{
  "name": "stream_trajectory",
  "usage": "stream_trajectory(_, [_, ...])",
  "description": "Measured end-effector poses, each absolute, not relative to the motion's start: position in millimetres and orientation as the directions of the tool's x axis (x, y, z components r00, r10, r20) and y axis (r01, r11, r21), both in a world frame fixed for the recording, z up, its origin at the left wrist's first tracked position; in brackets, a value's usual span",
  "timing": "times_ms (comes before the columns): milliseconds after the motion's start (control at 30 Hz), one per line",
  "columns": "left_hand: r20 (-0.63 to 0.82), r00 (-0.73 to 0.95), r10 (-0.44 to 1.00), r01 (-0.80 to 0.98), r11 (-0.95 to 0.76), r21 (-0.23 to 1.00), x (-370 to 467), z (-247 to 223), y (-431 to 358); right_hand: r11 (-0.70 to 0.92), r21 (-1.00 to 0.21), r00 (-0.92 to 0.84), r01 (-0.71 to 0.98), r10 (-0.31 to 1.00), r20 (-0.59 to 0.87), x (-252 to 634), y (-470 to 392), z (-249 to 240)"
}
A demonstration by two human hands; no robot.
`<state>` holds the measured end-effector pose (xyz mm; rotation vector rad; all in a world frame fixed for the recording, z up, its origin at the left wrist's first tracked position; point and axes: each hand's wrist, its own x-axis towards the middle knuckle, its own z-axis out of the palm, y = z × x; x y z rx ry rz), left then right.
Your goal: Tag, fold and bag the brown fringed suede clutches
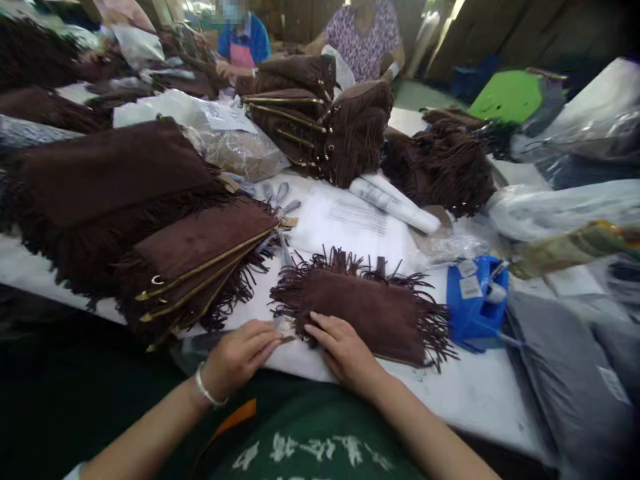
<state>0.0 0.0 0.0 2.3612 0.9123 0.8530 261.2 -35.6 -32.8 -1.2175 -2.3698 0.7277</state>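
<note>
My green apron [320,433] hangs against the white worktop [470,393]. On it, just before me, lies the brown fringed suede pouch [367,310]. My right hand [345,350] presses flat, open, pinning its near corner, so my left hand [240,353] can pinch the small zipper pull [289,328] there.

A fringed pouch [367,310] lies on the counter [465,393] near its near edge. The left hand [240,357] sits at the pouch's left corner and the right hand [345,353] rests on its near edge. Left of the pouch lies a stack of zippered fringed bags [200,263], with a larger pile [105,187] farther left. Just right of the pouch stands a tape dispenser [475,300]. Behind the pouch lie paper sheets [350,223] and a paper roll [395,203]; beyond those stands another stack of bags [320,120]. Two people [365,33] sit at the far side.
</note>
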Motion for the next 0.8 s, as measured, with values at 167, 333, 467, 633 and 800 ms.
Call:
stream_trajectory(167, [0.242,0.355,0.903,0.529,-0.407,0.745,-9,24,13,0.382,-0.761,-0.456,0.524,0.881,0.128,248,-14,-1])
stream_trajectory(333, [0.033,-0.096,0.995,0.537,0.024,0.843,-25,19,10,0.443,-0.727,-0.390,0.526,0.884,0.257,207,22,14])
stream_trajectory(467, [-0.081,-0.235,0.969,0.452,0.182,0.873,-30,14,15,0.546,-0.667,-0.430,0.507,0.831,0.354,182,31,20])
stream_trajectory(633, [-0.020,-0.151,0.988,0.526,0.097,0.845,-20,19,38,0.822,-0.365,-0.782,0.437,0.548,0.298,149,27,2])
stream_trajectory(800, [0.053,-0.023,0.998,0.668,-0.024,0.744,-15,23,54,0.793,-0.236,-0.788,0.561,0.599,0.143,122,16,-21])
